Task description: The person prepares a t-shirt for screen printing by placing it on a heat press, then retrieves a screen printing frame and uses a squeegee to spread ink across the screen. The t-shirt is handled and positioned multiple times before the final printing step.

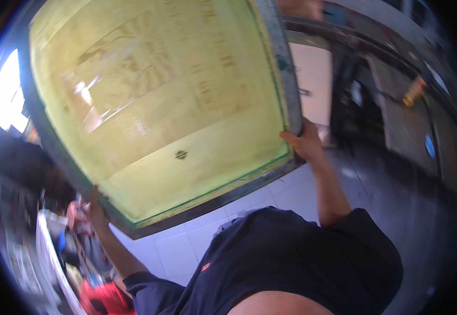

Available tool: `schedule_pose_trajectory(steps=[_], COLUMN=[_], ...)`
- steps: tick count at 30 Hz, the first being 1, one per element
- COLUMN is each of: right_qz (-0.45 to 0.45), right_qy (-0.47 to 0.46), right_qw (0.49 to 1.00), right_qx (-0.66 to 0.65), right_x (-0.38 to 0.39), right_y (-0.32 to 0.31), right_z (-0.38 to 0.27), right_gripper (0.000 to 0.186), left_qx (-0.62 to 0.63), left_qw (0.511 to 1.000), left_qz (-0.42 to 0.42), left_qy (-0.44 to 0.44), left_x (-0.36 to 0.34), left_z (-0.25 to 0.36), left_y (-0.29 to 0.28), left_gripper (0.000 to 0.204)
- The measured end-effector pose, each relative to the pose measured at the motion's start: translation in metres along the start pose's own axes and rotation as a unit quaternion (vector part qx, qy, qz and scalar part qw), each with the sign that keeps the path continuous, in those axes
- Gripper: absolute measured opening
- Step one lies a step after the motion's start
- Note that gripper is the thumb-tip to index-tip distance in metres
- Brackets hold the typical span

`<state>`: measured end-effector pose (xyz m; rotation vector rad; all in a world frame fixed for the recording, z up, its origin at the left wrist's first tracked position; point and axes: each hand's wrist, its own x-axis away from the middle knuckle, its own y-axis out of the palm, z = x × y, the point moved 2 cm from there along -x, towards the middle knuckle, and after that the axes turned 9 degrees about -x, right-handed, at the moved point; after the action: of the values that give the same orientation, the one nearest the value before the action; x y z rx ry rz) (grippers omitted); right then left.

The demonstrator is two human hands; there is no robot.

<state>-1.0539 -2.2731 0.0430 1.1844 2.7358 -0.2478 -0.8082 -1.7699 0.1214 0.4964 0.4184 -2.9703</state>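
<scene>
A large screen-printing frame (207,173) with yellow-green mesh fills the upper middle of the head view, tilted and held up off the floor. Its mesh carries a faint stencil of a picture and lettering, with a shiny clear patch at the left. Dark grey bars form its rim, edged in green. My left hand (96,209) grips the lower left side of the rim, its fingers partly hidden behind it. On the right side, my right hand (306,142) is closed around the rim near the lower right corner, thumb over the front.
Light tiles cover the floor (178,252) below the frame. At the right stand a dark bench (365,39) and pale panels, with a small yellow-orange object (414,91) on them. Red items (102,296) and blurred clutter lie at the lower left. A bright opening (9,94) glares at far left.
</scene>
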Motion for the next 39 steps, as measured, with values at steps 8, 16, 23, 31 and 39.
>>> schedule_pose_trajectory(steps=[8,16,23,31,39], right_qz=[0.239,0.331,0.342,0.387,0.365], right_qy=[-0.047,0.150,0.224,0.237,0.259], right_qw=[0.969,0.922,0.907,0.882,0.879], right_qx=[0.039,0.132,0.099,0.127,0.164], right_x=[0.078,0.119,0.101,0.081,0.049], right_y=[-0.081,-0.106,-0.098,-0.088,-0.095], right_z=[-0.014,-0.017,-0.001,0.014,0.024], right_gripper=[0.040,0.035,0.030,0.036,0.045], left_qx=[-0.026,-0.139,-0.043,-0.104,-0.120], left_qw=[0.975,0.890,0.854,0.829,0.833], left_qz=[-0.215,-0.434,-0.516,-0.545,-0.538], left_qy=[-0.050,-0.031,-0.045,-0.067,-0.053], left_x=[-0.062,-0.070,-0.089,-0.110,-0.120], left_z=[0.040,0.005,-0.026,-0.044,-0.036], left_y=[0.180,0.348,0.414,0.457,0.470], left_gripper=[0.028,0.024,0.026,0.038,0.038])
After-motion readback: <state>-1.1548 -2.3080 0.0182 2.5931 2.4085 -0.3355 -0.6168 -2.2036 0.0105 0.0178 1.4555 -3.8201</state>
